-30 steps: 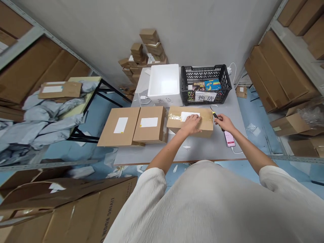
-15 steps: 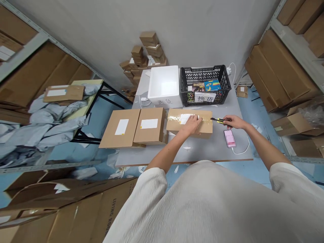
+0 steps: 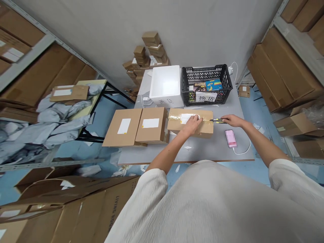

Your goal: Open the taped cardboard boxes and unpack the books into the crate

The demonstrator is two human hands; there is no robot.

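A taped cardboard box (image 3: pixel 177 122) with a white label lies on the grey table (image 3: pixel 202 148). My left hand (image 3: pixel 192 124) rests flat on top of the box, fingers spread over the label. My right hand (image 3: pixel 231 120) grips a yellow and black utility knife (image 3: pixel 218 120), whose tip touches the box's right end. A pink phone (image 3: pixel 230 138) on a white cable lies on the table just below my right hand.
Two more labelled cardboard boxes (image 3: pixel 138 126) lie left of the taped one. Behind stand a white foam box (image 3: pixel 165 86) and a black plastic crate (image 3: pixel 206 84) with items inside. Shelves of cartons flank both sides. Grey bags (image 3: pixel 50 125) pile at left.
My right hand swung the knife from pointing up and away to lying level, with its tip at the box's right end. My left hand stayed on the box.
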